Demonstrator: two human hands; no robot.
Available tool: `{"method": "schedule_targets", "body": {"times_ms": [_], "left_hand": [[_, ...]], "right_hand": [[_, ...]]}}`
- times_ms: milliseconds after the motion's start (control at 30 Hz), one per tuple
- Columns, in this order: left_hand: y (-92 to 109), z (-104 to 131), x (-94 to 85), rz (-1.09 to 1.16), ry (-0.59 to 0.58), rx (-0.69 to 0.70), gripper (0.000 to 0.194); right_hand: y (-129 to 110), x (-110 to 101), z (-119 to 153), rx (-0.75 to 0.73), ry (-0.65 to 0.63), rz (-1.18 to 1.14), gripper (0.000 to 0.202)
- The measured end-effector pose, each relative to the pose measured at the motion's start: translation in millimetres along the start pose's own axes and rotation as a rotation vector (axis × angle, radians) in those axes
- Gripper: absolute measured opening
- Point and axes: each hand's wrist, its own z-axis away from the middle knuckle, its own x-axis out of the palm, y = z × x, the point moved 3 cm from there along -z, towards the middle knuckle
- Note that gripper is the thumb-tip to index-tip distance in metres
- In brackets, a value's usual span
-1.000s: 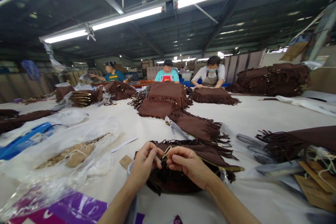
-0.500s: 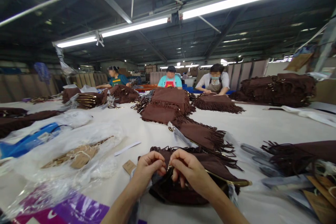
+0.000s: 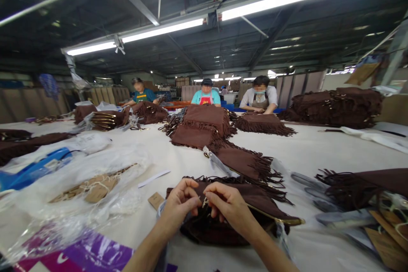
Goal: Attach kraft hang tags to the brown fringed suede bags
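One small gold clip (image 3: 204,202) seems to be pinched by the R hand (image 3: 228,204), b/w thumb & finger. The L hand (image 3: 178,205) is curled just beside it, thumb & fingers nr each other; if anything is gripped there, it can't be told, b/c it's too small & hidden. Under both hands is the brown bag (image 3: 261,202), laid on the white table (image 3: 318,144) right in front, w/ a gold zip (image 3: 280,219) along its open top. To do this bit well, the clip should be held still by one hand, & the tiny bits moved by the other. Soft pushes should be used, so the gold isn't scratched. Loose fringe (image 3: 279,195) should be held away, b/c strings could get caught. Nr the L wrist, a tan tag (image 3: 155,199) is seen.
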Motion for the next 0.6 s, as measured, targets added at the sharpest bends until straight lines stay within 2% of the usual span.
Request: {"method": "schedule_targets", "body": {"times_ms": [200, 600], "left_hand": [[3, 2, 3.2, -0.039, -0.028, -0.009, 0.027], [0, 1, 3.4, -0.061, -0.019, -0.018, 0.024]], "right_hand": [[7, 7, 1, 0.004, -0.038, 0.053, 0.016], [15, 12, 2, 0.028, -0.017, 0.026, 0.017]]}}
